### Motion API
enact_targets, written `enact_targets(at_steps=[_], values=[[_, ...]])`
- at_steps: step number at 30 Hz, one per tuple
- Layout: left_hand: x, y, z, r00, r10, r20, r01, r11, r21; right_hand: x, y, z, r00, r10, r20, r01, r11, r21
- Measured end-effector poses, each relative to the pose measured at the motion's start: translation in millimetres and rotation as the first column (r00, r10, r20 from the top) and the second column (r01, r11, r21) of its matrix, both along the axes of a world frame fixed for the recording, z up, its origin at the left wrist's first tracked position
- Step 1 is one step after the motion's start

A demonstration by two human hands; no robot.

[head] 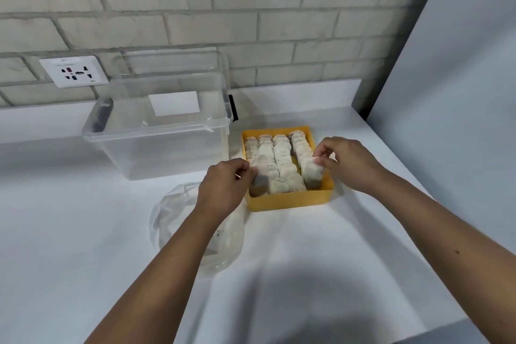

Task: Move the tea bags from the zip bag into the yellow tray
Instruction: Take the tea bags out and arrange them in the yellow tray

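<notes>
Yellow tray (290, 200) w/ rows of tea bags (282, 159), near bench (293, 274) back-right corner. Left hand (223, 190) pinches a bag at tray's near-left corner; right hand (344, 160) pinches one at its right wall. Zip bag (173, 220) lies crumpled beneath left forearm.

Two bare forearms come in from the bottom edge, both uncovered up to where the frame cuts them off; no sleeve edge shows. The left hand (223, 190) and the right hand (346, 162) carry no visible rings, watch, bracelet or glove. A small dark mole marks the right forearm. The fingernails look short and plain, though blur hides finer detail.
</notes>
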State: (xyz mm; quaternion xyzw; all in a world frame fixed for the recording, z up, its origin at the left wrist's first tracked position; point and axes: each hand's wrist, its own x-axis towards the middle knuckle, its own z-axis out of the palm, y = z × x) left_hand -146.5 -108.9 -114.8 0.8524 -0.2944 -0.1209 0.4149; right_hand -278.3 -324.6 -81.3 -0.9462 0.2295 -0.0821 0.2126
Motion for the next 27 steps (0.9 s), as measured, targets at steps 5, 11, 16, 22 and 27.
enact_targets(at_steps=[5, 11, 16, 22, 27], values=[[-2, -12, -8, 0.999, 0.016, 0.043, -0.017, 1.0, 0.025, -11, -23, -19, 0.989, 0.039, -0.144, -0.031, 0.998, 0.057], [1, -22, -13, 0.999, 0.037, 0.024, -0.037, 0.999, 0.008, 5, -28, -37, 0.976, 0.067, -0.206, -0.071, 0.997, -0.011], [3, -24, -14, 1.0, 0.031, -0.003, -0.031, 0.999, 0.011, 20, -33, -50, 0.971, 0.078, -0.227, -0.142, 0.948, -0.284], [3, -28, -14, 0.996, 0.026, -0.087, -0.029, 0.999, -0.03, 30, -35, -56, 0.956, 0.085, -0.281, -0.218, 0.846, -0.487], [2, -35, -14, 0.981, 0.032, -0.193, -0.05, 0.995, -0.091, 26, -32, -45, 0.977, 0.083, -0.195, -0.152, 0.915, -0.375]])
